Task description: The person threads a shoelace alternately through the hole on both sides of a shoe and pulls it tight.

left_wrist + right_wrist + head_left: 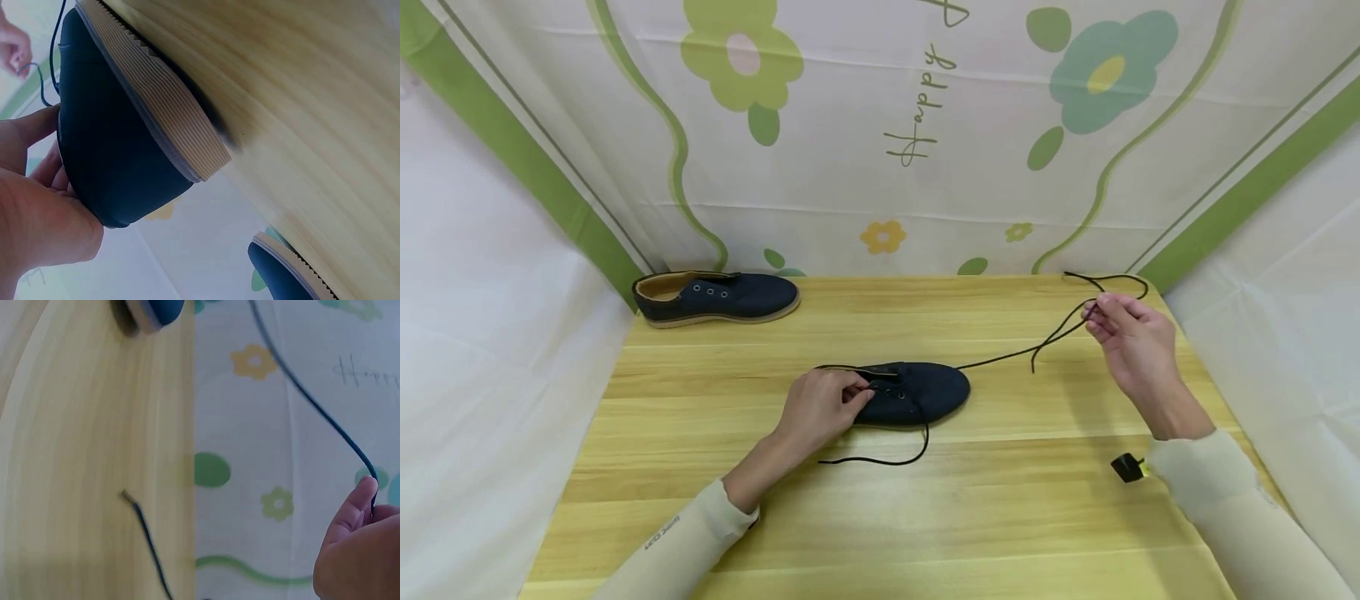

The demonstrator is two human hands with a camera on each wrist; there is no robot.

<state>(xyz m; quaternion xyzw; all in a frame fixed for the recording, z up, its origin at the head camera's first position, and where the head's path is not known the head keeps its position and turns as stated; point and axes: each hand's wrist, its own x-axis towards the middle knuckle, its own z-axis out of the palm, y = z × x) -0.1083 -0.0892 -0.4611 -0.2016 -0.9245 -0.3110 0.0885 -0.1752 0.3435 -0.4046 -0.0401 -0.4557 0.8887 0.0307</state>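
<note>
A dark navy shoe [936, 390] with its toe to the right lies at mid-table. Bent over its near side, my left hand [820, 404] pinches the shoe's eyelet edge between thumb and fingers; the fingertips' exact hold is partly hidden. A black shoelace [1000, 360] runs from the shoe up to the right. My right hand [1138, 346] pinches it between thumb and fingers, above the table's right side, with a loop and loose end beyond. The lace's other end curves over the table in front of the shoe. In the right wrist view the lace [312, 405] slants to my fingertips.
Another navy shoe [730, 298], with bare eyelets and no lace showing, stands at the back left. Behind the wooden table [970, 517] hangs a flower-printed cloth [850, 167], with white cloth at both sides. A small black object [1126, 467] is beside my right cuff.
</note>
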